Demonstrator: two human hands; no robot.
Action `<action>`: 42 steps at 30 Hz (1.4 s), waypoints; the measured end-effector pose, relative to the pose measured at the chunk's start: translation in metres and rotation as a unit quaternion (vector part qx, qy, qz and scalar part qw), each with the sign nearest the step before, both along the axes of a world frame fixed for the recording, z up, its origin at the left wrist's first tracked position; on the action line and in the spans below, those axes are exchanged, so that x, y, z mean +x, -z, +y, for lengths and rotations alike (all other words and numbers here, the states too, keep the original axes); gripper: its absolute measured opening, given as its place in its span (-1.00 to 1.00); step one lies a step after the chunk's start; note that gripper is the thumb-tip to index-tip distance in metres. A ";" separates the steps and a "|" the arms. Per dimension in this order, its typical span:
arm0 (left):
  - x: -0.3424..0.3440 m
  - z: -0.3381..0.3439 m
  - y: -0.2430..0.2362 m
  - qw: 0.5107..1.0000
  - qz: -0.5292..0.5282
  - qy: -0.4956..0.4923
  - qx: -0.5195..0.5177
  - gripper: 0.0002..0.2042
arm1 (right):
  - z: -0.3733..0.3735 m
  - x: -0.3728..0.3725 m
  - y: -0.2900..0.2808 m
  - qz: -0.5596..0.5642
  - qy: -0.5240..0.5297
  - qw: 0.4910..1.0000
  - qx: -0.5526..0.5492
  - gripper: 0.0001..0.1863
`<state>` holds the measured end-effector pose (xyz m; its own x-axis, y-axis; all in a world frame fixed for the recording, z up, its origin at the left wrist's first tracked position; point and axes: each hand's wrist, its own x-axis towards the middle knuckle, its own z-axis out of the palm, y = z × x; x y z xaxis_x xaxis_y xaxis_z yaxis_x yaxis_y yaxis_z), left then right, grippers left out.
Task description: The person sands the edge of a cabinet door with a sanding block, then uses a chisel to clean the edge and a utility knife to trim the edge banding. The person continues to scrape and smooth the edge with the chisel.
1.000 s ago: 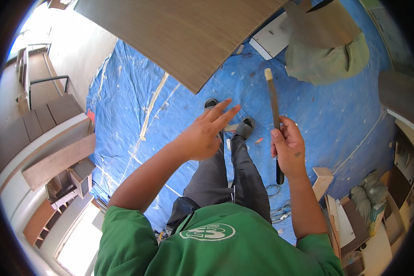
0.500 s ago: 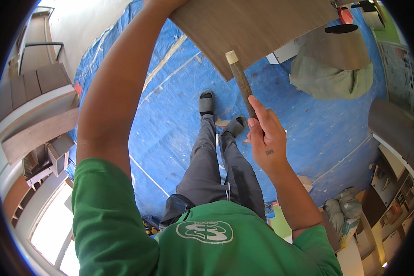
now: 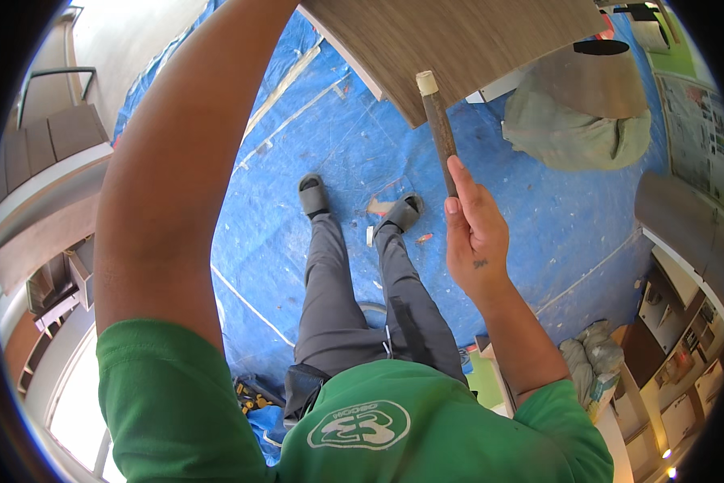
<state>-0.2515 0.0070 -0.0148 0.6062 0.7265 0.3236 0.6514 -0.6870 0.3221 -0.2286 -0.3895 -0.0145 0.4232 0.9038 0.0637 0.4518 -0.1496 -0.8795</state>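
Observation:
My right hand [image 3: 476, 241] is closed around a dark brown round stick [image 3: 439, 133] with a pale, rough-looking tip. The stick points up and away, its tip in front of a brown wood-grain board [image 3: 474, 40] at the top; whether the two touch I cannot tell. My left forearm [image 3: 193, 121] reaches up past the top edge by the board's left corner, and the left hand itself is out of the picture.
A blue plastic sheet [image 3: 539, 209] covers the floor under my sandalled feet. At the right lie a greenish-grey cloth bundle [image 3: 579, 137] and curved brown panels. Stacked boards and shelving [image 3: 56, 173] line the left. Plastic bags [image 3: 599, 358] sit lower right.
My left hand has slid out past the top edge. The right hand and stick have shifted a little right. My left foot has moved left, and more of the board's left edge shows.

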 end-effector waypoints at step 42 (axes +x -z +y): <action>-0.001 -0.013 -0.009 0.999 0.036 -0.004 -0.017 -0.31 | 0.039 -0.009 0.005 -0.086 0.048 0.995 -0.012 -0.47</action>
